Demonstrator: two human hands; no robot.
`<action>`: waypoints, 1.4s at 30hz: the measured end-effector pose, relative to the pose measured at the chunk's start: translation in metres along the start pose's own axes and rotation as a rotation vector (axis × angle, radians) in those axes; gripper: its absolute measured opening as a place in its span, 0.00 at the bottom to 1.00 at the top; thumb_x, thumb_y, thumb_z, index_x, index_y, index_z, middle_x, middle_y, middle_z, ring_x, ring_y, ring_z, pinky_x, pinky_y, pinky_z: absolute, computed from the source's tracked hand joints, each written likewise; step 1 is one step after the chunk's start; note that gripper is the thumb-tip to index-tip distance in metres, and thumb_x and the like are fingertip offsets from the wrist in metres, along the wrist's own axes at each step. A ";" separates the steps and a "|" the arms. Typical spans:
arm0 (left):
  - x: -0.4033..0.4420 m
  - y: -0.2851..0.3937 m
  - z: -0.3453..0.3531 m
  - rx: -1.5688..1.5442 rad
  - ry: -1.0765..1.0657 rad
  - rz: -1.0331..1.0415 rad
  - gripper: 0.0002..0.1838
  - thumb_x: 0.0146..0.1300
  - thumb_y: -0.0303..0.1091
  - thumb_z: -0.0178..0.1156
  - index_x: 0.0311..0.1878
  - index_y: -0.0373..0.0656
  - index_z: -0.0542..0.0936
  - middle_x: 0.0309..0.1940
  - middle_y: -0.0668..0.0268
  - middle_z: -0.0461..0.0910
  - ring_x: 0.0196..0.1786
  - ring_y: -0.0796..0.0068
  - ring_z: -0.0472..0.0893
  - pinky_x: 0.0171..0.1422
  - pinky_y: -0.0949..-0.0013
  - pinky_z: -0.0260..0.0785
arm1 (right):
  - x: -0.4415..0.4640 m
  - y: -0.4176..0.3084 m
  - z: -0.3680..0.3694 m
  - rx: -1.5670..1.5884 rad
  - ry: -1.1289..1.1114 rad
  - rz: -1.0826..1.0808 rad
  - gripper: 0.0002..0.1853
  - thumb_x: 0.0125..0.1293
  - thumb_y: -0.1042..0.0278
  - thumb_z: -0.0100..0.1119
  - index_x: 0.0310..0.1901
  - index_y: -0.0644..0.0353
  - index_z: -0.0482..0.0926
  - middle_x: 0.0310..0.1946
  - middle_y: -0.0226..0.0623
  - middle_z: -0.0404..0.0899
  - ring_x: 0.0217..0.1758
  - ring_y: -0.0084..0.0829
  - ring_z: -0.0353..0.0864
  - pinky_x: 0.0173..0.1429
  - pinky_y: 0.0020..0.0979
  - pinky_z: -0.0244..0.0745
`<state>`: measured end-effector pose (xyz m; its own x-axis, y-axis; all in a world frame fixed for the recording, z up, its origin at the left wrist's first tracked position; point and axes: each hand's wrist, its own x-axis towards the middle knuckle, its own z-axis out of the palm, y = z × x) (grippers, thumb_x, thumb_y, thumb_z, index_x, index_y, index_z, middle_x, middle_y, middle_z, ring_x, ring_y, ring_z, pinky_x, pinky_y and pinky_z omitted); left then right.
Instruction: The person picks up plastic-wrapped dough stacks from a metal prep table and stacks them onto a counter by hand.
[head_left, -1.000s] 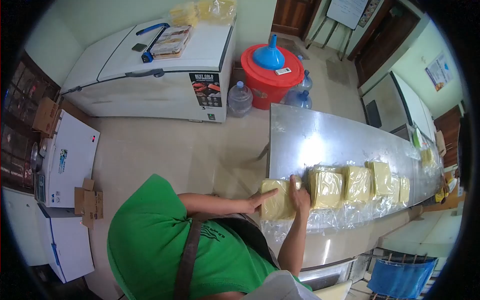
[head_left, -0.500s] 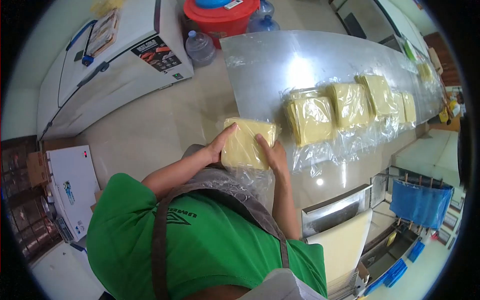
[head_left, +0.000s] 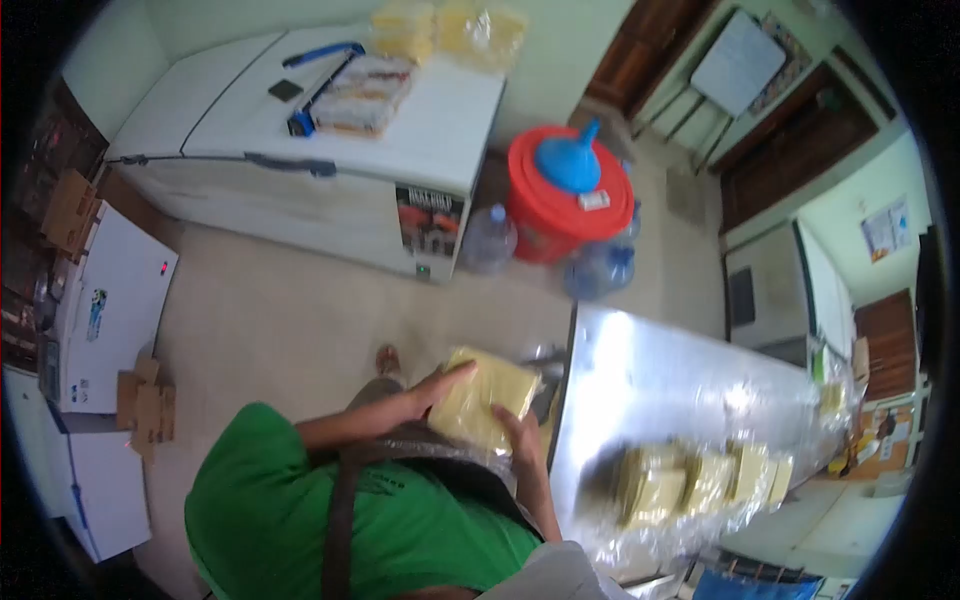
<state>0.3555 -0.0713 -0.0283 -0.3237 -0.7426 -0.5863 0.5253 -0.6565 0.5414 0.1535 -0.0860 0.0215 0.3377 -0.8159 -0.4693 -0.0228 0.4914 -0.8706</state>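
Observation:
In front of my apron I hold a clear plastic bag of square yellow dough sheets (head_left: 480,400), tilted towards me. My left hand (head_left: 438,388) grips its left edge, with the thumb on top. On the right side, my right hand (head_left: 518,435) is closed round the bag, its thumb lying over the top face. The fingers under the bag are hidden. Nearby on the metal table (head_left: 620,400) stand several similar stacks of dough sheets (head_left: 655,490) in loose clear plastic, to the right of my hands.
A white chest freezer (head_left: 300,210) stands ahead to the left, with a blue-handled device (head_left: 335,90) and bagged yellow sheets (head_left: 480,35) on top. Beyond the table corner are a red tub (head_left: 540,210), a blue funnel (head_left: 568,160) and water bottles (head_left: 490,240). Cardboard boxes (head_left: 148,405) lie left.
My view has swung up and left, away from the table, so the freezer and red tub show more fully. Both hands still hold the bag, now beside the table's corner.

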 end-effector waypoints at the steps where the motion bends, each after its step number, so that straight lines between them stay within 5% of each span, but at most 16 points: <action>1: 0.009 0.025 -0.022 0.040 0.051 0.116 0.33 0.67 0.59 0.57 0.64 0.44 0.71 0.54 0.61 0.78 0.54 0.68 0.80 0.59 0.61 0.74 | 0.027 -0.010 0.019 0.062 -0.070 0.019 0.30 0.60 0.62 0.66 0.62 0.67 0.70 0.54 0.45 0.78 0.54 0.36 0.79 0.57 0.34 0.74; 9: 0.035 0.215 -0.150 0.255 0.190 0.222 0.40 0.60 0.56 0.66 0.64 0.34 0.68 0.54 0.56 0.77 0.54 0.68 0.80 0.56 0.64 0.75 | 0.231 -0.044 0.136 0.125 -0.139 0.133 0.29 0.62 0.57 0.61 0.60 0.68 0.72 0.50 0.41 0.80 0.50 0.35 0.80 0.57 0.33 0.73; 11: 0.060 0.258 -0.175 0.448 0.345 0.300 0.37 0.62 0.51 0.67 0.66 0.39 0.67 0.58 0.58 0.76 0.60 0.68 0.76 0.64 0.65 0.69 | 0.271 -0.089 0.168 0.163 -0.163 0.117 0.29 0.62 0.55 0.60 0.60 0.68 0.73 0.50 0.42 0.81 0.50 0.35 0.80 0.56 0.33 0.73; 21: 0.188 0.495 -0.219 0.551 0.392 0.498 0.38 0.57 0.45 0.71 0.66 0.39 0.68 0.59 0.57 0.76 0.61 0.68 0.76 0.64 0.64 0.69 | 0.555 -0.217 0.206 0.051 -0.184 0.047 0.28 0.60 0.55 0.65 0.56 0.68 0.76 0.46 0.40 0.81 0.46 0.33 0.82 0.51 0.33 0.76; 23: 0.218 0.537 -0.228 0.745 0.514 0.575 0.37 0.57 0.45 0.71 0.66 0.39 0.69 0.57 0.57 0.77 0.60 0.68 0.77 0.64 0.63 0.70 | 0.589 -0.263 0.217 -0.125 -0.142 -0.035 0.31 0.61 0.51 0.62 0.58 0.68 0.76 0.50 0.42 0.81 0.51 0.34 0.80 0.58 0.32 0.71; 25: 0.259 0.573 -0.254 0.708 0.516 0.532 0.40 0.57 0.46 0.71 0.67 0.38 0.66 0.60 0.55 0.75 0.63 0.65 0.75 0.66 0.62 0.68 | 0.651 -0.269 0.217 0.040 -0.173 -0.001 0.28 0.60 0.56 0.65 0.56 0.68 0.77 0.46 0.40 0.81 0.47 0.33 0.82 0.52 0.32 0.76; 27: 0.287 0.589 -0.268 0.665 0.520 0.504 0.42 0.57 0.48 0.71 0.69 0.37 0.64 0.63 0.53 0.73 0.66 0.62 0.73 0.68 0.61 0.67 | 0.699 -0.287 0.222 0.121 -0.198 0.024 0.28 0.60 0.57 0.65 0.57 0.68 0.76 0.48 0.41 0.81 0.47 0.33 0.82 0.53 0.33 0.76; 29: 0.295 0.605 -0.262 0.981 0.939 0.599 0.48 0.57 0.52 0.70 0.72 0.37 0.58 0.69 0.49 0.65 0.72 0.56 0.65 0.72 0.60 0.62 | 0.738 -0.312 0.228 0.133 -0.229 -0.009 0.28 0.59 0.57 0.66 0.57 0.67 0.76 0.49 0.41 0.81 0.47 0.34 0.82 0.53 0.34 0.77; 31: 0.265 0.619 -0.248 1.036 0.895 0.636 0.48 0.60 0.54 0.67 0.74 0.38 0.53 0.72 0.47 0.58 0.75 0.54 0.59 0.74 0.59 0.58 | 0.777 -0.328 0.234 0.158 -0.228 0.012 0.27 0.60 0.58 0.66 0.56 0.67 0.77 0.48 0.41 0.81 0.47 0.35 0.82 0.53 0.34 0.78; 35: 0.198 0.604 -0.246 0.666 0.391 0.378 0.32 0.71 0.44 0.58 0.71 0.41 0.61 0.67 0.52 0.67 0.72 0.63 0.65 0.72 0.62 0.61 | 0.852 -0.348 0.246 0.240 -0.257 0.027 0.24 0.61 0.59 0.65 0.54 0.67 0.78 0.47 0.39 0.81 0.47 0.35 0.82 0.51 0.35 0.79; 41: 0.131 0.552 -0.255 0.391 0.450 0.132 0.28 0.73 0.44 0.54 0.69 0.39 0.64 0.60 0.57 0.75 0.64 0.68 0.73 0.69 0.63 0.63 | 0.904 -0.382 0.282 0.290 -0.259 -0.014 0.23 0.61 0.60 0.66 0.54 0.67 0.78 0.47 0.40 0.81 0.46 0.35 0.82 0.50 0.36 0.80; 42: 0.121 0.548 -0.252 0.357 0.493 0.035 0.27 0.74 0.44 0.53 0.69 0.38 0.64 0.59 0.57 0.76 0.63 0.68 0.74 0.68 0.64 0.64 | 0.911 -0.384 0.287 0.241 -0.275 0.008 0.26 0.63 0.55 0.63 0.58 0.63 0.77 0.51 0.39 0.80 0.52 0.34 0.80 0.57 0.34 0.75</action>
<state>0.8024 -0.4879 0.0456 0.1359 -0.6718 -0.7281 0.2053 -0.6999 0.6841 0.7395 -0.9303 -0.0293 0.5794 -0.7153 -0.3907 0.1849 0.5822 -0.7917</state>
